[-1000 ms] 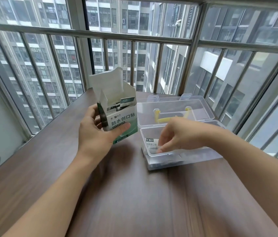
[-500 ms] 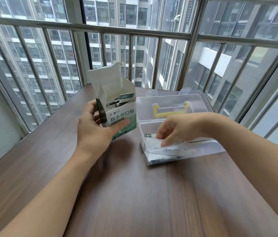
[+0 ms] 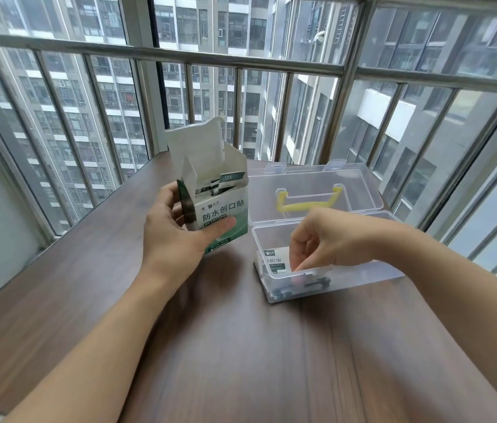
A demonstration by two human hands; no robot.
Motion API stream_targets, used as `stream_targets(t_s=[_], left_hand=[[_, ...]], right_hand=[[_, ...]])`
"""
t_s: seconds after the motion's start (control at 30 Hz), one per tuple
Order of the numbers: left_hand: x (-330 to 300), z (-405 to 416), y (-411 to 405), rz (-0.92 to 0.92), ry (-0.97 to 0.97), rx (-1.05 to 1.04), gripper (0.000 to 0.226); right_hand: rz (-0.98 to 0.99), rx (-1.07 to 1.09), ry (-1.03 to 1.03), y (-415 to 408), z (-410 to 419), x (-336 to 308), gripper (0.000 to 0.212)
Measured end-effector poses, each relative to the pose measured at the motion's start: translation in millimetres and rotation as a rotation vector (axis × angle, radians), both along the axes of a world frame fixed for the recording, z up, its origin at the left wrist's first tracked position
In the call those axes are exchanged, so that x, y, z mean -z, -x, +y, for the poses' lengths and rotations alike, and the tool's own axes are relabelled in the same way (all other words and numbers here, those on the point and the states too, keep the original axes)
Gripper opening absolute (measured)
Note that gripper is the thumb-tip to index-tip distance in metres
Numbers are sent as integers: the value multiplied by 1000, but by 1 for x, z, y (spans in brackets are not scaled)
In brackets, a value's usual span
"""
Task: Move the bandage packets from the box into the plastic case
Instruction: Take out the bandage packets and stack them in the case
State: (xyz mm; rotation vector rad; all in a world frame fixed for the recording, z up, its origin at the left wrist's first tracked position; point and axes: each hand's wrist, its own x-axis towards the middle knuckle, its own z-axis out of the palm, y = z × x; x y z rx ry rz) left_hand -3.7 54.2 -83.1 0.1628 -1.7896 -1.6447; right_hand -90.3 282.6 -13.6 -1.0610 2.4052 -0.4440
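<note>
Left-hand [image 3: 177, 236] grip, box [image 3: 219, 209] (wooden table [image 3: 241, 346])

box [image 3: 221, 209]: white with green lower band and dark green side, dark printed characters | plastic case [image 3: 360, 270]: clear, see-through | handle [image 3: 308, 203] on its lid: yellow | packet [image 3: 276, 259] inside: white, dark green label | table [image 3: 241, 346]: dark brown wood grain | railing [image 3: 241, 59]: grey metal

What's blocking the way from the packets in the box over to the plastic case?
Nothing visible. The box is open at the top with packets showing, held by the left hand. The plastic case beside it stands open; only the right hand reaches into it.
</note>
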Motion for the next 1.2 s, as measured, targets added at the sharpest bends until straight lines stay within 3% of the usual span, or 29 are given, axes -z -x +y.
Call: stream_targets(t_s=[0.1, 0.23, 0.47, 0.67, 1.2], left_hand=[[0, 1, -1, -2, -1, 3, 78], [-2, 0, -2, 0, -2, 11, 77], [-3, 0, -2, 5, -9, 15, 77], [-8, -2, -4, -15, 48, -10, 77], [-11, -10, -7, -37, 58, -37, 74]], right_hand=[[-68, 23, -27, 4, 2, 1, 18], [-107, 104, 185, 5, 6, -1, 14], [82, 95, 185, 9, 7, -4, 3], [160, 97, 361, 14, -1, -18, 5], [178, 184, 343, 25, -27, -42, 30]])
